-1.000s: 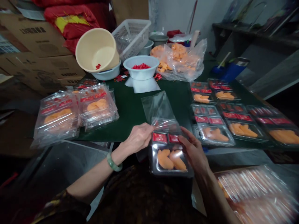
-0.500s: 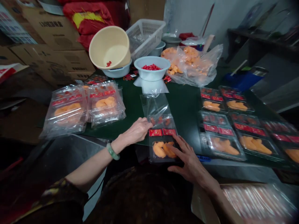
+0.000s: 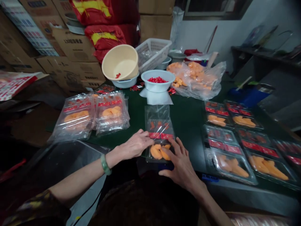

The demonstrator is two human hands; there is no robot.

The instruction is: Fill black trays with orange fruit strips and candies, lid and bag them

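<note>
A black tray holding orange curved pieces (image 3: pixel 156 151) and red packets (image 3: pixel 160 136) lies in front of me inside a clear plastic bag (image 3: pixel 158 113), whose far end spreads flat on the table. My left hand (image 3: pixel 134 145), with a green bangle at the wrist, has its fingers closed on the bag's left edge beside the packets. Along the right side rests my right hand (image 3: pixel 182 163), fingers spread, fingertips touching the bag over the orange pieces and thumb apart.
Bagged trays (image 3: pixel 110 116) are stacked at the left. Several unbagged trays (image 3: pixel 231 161) stand at the right. Behind are a light blue bowl of red packets (image 3: pixel 157 89), a cream basin (image 3: pixel 119 64), a white basket (image 3: pixel 155 53) and a big bag of orange pieces (image 3: pixel 199 81). Cartons (image 3: pixel 70 47) rise at the back left.
The view has tilted up. My left hand has moved nearer along the bag's left edge, and the bag's far end lies straighter. My right hand stays at the right side.
</note>
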